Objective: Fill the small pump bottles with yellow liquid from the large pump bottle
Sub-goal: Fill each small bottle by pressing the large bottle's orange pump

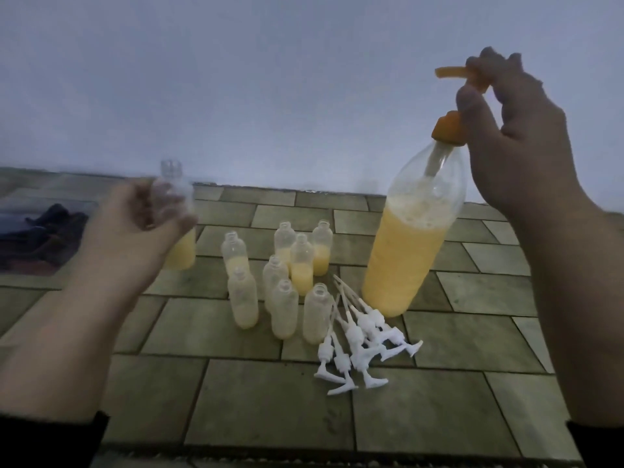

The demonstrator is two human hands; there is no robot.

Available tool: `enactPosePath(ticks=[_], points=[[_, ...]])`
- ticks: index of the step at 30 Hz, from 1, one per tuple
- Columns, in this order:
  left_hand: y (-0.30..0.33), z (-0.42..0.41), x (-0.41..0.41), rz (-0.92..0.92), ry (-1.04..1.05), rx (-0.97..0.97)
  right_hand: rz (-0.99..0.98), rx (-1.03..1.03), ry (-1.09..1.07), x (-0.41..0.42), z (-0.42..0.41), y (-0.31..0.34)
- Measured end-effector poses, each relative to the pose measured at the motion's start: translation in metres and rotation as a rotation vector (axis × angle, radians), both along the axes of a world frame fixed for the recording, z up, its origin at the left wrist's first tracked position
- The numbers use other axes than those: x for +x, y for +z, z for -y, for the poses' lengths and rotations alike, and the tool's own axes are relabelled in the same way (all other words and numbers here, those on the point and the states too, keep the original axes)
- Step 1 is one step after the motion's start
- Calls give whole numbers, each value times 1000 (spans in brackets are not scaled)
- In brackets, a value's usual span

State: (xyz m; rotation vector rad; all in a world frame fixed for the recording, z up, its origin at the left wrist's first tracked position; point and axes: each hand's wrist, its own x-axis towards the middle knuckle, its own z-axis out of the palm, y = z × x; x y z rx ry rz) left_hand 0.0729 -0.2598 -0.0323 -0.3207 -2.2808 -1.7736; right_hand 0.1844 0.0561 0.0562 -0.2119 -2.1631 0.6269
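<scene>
My left hand (145,217) holds a small clear bottle (177,214) upright above the floor at the left; its bottom third holds yellow liquid, and it is blurred. My right hand (513,136) grips the orange pump head (452,74) of the large bottle (408,241), which stands tilted on the tiles, about two thirds full of yellow liquid with foam on top. Between the hands stand several small uncapped bottles (285,282), some partly filled with yellow liquid, some nearly empty.
A heap of several white pump tops (358,336) lies on the tiled floor (270,407) just in front of the large bottle. Dark cloth (50,228) lies at the far left. A pale wall (270,96) rises behind the tiles.
</scene>
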Motion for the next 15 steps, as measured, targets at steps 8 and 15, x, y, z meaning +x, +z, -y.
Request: enactPosePath(ticks=[8,15], points=[[-86,18,-2,275,30,-128,-62,-53,-18,-8,5,-4],[-105,2,-6,314,-10,-172,-80,-82,-6,-7,6,-5]])
